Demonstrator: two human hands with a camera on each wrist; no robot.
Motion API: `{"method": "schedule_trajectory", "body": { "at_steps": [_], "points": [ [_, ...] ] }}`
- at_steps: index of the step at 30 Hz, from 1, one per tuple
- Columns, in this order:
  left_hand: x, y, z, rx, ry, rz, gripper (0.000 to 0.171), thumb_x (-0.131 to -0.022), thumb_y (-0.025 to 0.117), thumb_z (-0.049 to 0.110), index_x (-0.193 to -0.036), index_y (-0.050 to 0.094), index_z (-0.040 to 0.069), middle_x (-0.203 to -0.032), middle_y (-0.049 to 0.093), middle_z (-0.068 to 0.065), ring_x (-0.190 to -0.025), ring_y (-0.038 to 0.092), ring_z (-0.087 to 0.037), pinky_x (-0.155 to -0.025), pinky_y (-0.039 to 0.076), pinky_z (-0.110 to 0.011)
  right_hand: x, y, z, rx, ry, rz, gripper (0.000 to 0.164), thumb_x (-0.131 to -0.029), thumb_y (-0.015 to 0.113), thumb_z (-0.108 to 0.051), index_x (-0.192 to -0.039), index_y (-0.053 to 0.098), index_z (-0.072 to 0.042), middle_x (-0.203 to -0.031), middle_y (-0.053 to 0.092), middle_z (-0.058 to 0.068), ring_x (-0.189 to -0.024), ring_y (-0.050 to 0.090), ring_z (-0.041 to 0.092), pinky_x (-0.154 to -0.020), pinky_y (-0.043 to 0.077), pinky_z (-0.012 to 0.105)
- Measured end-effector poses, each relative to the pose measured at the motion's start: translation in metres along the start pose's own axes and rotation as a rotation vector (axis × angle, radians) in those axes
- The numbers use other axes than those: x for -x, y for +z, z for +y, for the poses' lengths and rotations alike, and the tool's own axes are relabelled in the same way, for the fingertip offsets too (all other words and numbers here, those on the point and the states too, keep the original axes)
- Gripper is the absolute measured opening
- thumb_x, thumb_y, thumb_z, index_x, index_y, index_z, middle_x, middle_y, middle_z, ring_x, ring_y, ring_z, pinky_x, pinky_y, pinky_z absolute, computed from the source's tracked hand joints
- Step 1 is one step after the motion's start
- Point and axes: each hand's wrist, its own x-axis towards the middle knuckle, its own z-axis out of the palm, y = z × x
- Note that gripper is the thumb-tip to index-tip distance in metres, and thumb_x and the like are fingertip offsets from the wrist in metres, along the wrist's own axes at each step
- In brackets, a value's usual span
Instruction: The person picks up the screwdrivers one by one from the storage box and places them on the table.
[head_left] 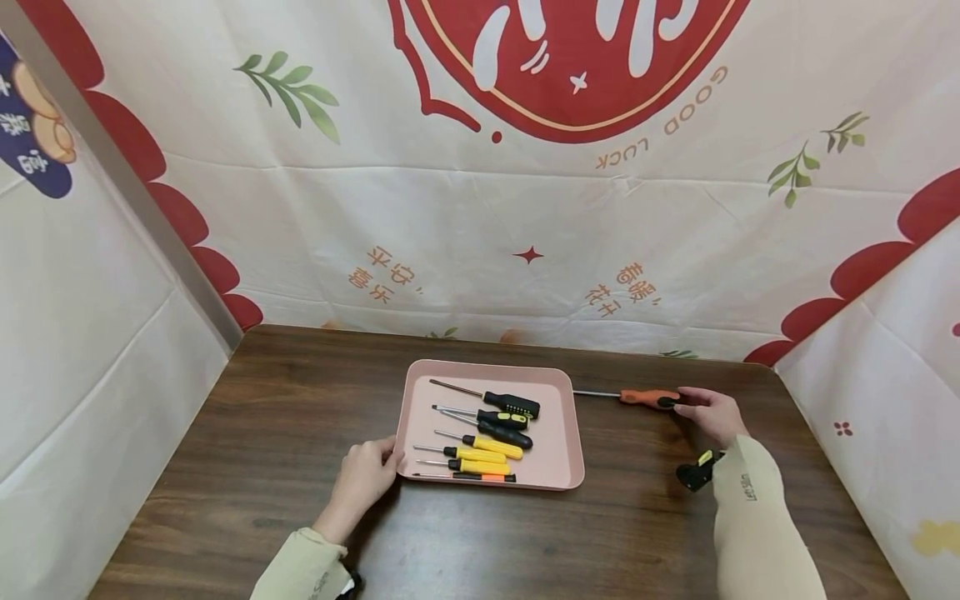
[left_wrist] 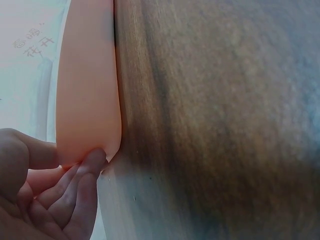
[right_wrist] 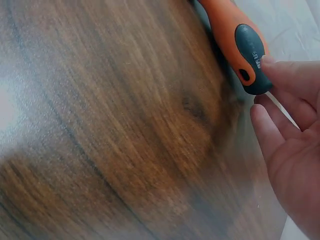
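A pink tray (head_left: 555, 446) sits on the table, and my left hand (head_left: 365, 473) pinches its near left corner. In the left wrist view, thumb and fingers close on the tray wall (left_wrist: 90, 90). Over at the right, my right hand (head_left: 712, 414) pinches the black end of an orange-handled screwdriver (head_left: 641, 398). Its shaft points left and reaches the tray's right rim; I cannot tell whether the tip touches it. Inside the tray lie black-handled screwdrivers (head_left: 512, 405), yellow-handled screwdrivers (head_left: 497, 447) and a thin black-and-orange screwdriver (head_left: 480, 477), all with shafts pointing left.
The dark wood table (head_left: 285, 400) runs back to a white printed cloth (head_left: 480, 208) hanging behind it. Similar cloth stands at both sides. A black strap with a yellow mark (head_left: 697, 472) is at my right wrist.
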Motion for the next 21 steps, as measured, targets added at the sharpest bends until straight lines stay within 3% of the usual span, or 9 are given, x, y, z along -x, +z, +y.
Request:
{"method": "schedule_trajectory", "body": {
  "at_steps": [4, 11, 15, 18, 21],
  "points": [
    [0.000, 0.000, 0.000, 0.004, -0.007, -0.006, 0.013, -0.080, 0.064, 0.011, -0.091, 0.071, 0.008, -0.073, 0.067, -0.006, -0.061, 0.057, -0.021, -0.058, 0.045, -0.041, 0.002, -0.001, -0.004, -0.008, 0.005, -0.017, 0.055, -0.086, 0.059, -0.020, -0.128, 0.041, 0.011, -0.129, 0.039, 0.034, -0.119, 0.035, 0.043, -0.095, 0.029, 0.053],
    [0.000, -0.001, 0.000, -0.001, 0.007, 0.005, 0.012, -0.080, 0.063, 0.011, -0.089, 0.071, 0.009, -0.072, 0.067, -0.008, -0.062, 0.059, -0.025, -0.058, 0.045, -0.043, 0.003, -0.004, -0.015, -0.053, 0.010, -0.064, 0.057, -0.091, 0.053, -0.023, -0.135, 0.034, 0.007, -0.136, 0.033, 0.030, -0.119, 0.036, 0.038, -0.095, 0.036, 0.048],
    [-0.001, -0.001, 0.000, -0.007, 0.013, 0.004, 0.009, -0.080, 0.063, 0.011, -0.085, 0.070, 0.010, -0.071, 0.066, -0.008, -0.061, 0.058, -0.025, -0.057, 0.044, -0.043, 0.005, -0.009, -0.035, -0.008, -0.045, -0.026, 0.060, -0.090, 0.054, -0.029, -0.135, 0.035, 0.006, -0.135, 0.037, 0.030, -0.120, 0.039, 0.038, -0.090, 0.043, 0.038],
    [-0.001, -0.001, 0.000, -0.008, 0.013, 0.001, 0.007, -0.080, 0.063, 0.011, -0.082, 0.070, 0.011, -0.070, 0.065, -0.007, -0.060, 0.057, -0.025, -0.057, 0.044, -0.043, 0.004, -0.011, -0.049, 0.015, -0.092, 0.005, 0.065, -0.088, 0.056, -0.036, -0.134, 0.037, 0.006, -0.132, 0.041, 0.029, -0.121, 0.039, 0.039, -0.089, 0.042, 0.038],
    [-0.002, -0.001, -0.001, -0.004, 0.010, -0.005, 0.008, -0.080, 0.063, 0.011, -0.084, 0.070, 0.011, -0.071, 0.066, -0.007, -0.060, 0.056, -0.024, -0.057, 0.043, -0.043, -0.003, -0.013, -0.053, -0.077, -0.127, -0.018, 0.066, -0.086, 0.058, -0.040, -0.135, 0.039, 0.000, -0.133, 0.043, 0.024, -0.121, 0.042, 0.034, -0.091, 0.041, 0.042]
  ]
}}
